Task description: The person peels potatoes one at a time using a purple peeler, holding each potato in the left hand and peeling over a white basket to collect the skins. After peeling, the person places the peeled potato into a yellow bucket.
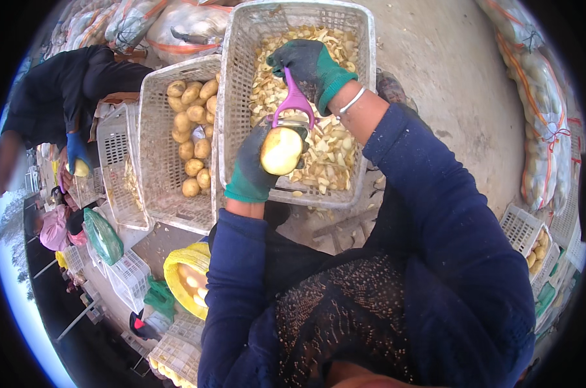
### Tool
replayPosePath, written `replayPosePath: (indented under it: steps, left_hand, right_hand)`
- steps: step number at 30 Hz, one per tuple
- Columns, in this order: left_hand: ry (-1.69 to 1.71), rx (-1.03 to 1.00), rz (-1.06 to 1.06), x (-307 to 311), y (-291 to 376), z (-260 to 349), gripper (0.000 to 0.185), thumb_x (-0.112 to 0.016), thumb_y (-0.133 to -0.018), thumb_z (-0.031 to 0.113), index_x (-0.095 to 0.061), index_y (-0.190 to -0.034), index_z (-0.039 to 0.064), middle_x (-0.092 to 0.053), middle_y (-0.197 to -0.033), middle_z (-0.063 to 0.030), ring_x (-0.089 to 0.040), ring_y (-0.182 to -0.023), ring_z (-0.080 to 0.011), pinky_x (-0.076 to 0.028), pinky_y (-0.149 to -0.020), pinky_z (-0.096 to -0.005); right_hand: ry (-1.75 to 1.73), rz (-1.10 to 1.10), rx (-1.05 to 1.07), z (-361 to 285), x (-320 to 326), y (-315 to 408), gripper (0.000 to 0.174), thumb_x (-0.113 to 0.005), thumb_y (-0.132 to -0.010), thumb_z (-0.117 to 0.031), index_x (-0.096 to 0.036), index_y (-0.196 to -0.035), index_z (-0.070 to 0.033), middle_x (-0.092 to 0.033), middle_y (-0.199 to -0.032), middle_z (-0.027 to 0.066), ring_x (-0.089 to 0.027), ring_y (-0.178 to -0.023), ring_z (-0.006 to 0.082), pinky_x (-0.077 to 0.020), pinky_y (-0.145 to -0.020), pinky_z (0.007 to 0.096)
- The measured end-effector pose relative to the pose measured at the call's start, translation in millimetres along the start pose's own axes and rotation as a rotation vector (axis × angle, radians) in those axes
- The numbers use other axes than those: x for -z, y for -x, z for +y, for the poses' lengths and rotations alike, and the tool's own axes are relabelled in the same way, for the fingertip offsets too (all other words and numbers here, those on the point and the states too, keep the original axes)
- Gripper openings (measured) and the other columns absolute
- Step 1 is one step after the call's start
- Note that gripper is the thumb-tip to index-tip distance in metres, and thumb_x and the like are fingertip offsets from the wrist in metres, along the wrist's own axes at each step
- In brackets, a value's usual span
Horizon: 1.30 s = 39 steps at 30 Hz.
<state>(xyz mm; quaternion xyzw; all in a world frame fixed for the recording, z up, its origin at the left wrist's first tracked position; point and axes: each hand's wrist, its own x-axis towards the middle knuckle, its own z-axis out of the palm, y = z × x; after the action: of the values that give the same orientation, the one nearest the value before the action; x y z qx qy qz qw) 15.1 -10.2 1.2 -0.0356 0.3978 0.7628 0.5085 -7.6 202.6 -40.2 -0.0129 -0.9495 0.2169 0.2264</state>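
My left hand (252, 167), in a green and black work glove, grips a potato (282, 151) that is largely peeled, with some skin along its upper left side. A purple Y-shaped peeler (294, 101) is held by its handle in my gloved right hand (305, 65). Its metal blade lies at the potato's upper edge; I cannot tell if it touches. Both hands are over a white plastic crate (369, 53) with a deep layer of potato peelings (328, 162) inside. The fingertips of my right hand are partly hidden.
Left of the peelings stands another crate (159, 160) with several unpeeled potatoes (194, 114). A yellow-lined tub (172, 271) holds peeled potatoes in cloudy liquid. At far left a person (70, 92) in dark clothes bends over, holding a potato. Filled sacks (540, 116) line the right side.
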Motion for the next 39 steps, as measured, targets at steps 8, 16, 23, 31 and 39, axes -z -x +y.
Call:
replayPosePath:
  steps: [8, 16, 23, 31, 39]
  left_hand:
    - [-0.628, -0.242, 0.036, -11, 1, 2, 0.05, -0.038, -0.091, 0.04, -0.053, -0.113, -0.003, -0.063, -0.096, -0.016, -0.064, -0.079, -0.0271, -0.055, -0.063, -0.0379]
    - [0.334, 0.017, 0.318, -26, -10, 9, 0.04, -0.049, -0.087, 0.041, -0.054, -0.11, 0.008, -0.061, -0.1, -0.0085, -0.06, -0.086, -0.0224, -0.053, -0.067, -0.0331]
    - [0.282, 0.105, -0.141, -11, -3, 13, 0.038, -0.044, -0.09, 0.038, -0.055, -0.11, 0.009, -0.061, -0.101, -0.0064, -0.06, -0.086, -0.0207, -0.052, -0.07, -0.035]
    - [0.234, 0.035, 0.229, -8, -3, 2, 0.057, -0.05, -0.085, 0.049, -0.051, -0.117, 0.003, -0.059, -0.105, -0.0117, -0.06, -0.089, -0.0287, -0.053, -0.07, -0.0386]
    - [0.393, 0.062, 0.126, -6, -11, 7, 0.052, -0.05, -0.085, 0.05, -0.053, -0.112, 0.006, -0.06, -0.101, -0.0124, -0.061, -0.082, -0.0272, -0.053, -0.065, -0.0373]
  right_hand:
    - [-0.637, -0.015, -0.194, -16, 11, -4, 0.011, -0.059, -0.081, -0.001, -0.066, -0.09, -0.002, -0.064, -0.087, 0.0071, -0.062, -0.076, 0.0178, -0.0523, -0.064, 0.0275]
    - [-1.536, 0.245, -0.637, -48, 43, 3, 0.011, -0.056, -0.083, -0.005, -0.062, -0.089, 0.003, -0.062, -0.084, 0.0107, -0.059, -0.071, 0.017, -0.0508, -0.065, 0.0291]
    - [-0.408, 0.054, -0.391, 15, -13, 5, 0.013, -0.055, -0.085, -0.003, -0.06, -0.094, 0.005, -0.064, -0.093, 0.0113, -0.062, -0.081, 0.0197, -0.0525, -0.073, 0.0295]
    - [-1.299, 0.017, -0.725, -45, 13, 7, 0.025, -0.065, -0.071, -0.013, -0.065, -0.096, -0.012, -0.066, -0.093, 0.0018, -0.062, -0.09, 0.0196, -0.05, -0.077, 0.0274]
    - [-1.119, 0.224, -0.544, -8, 1, -4, 0.013, -0.054, -0.085, -0.005, -0.06, -0.094, 0.002, -0.065, -0.091, 0.0123, -0.061, -0.076, 0.0204, -0.0524, -0.069, 0.0317]
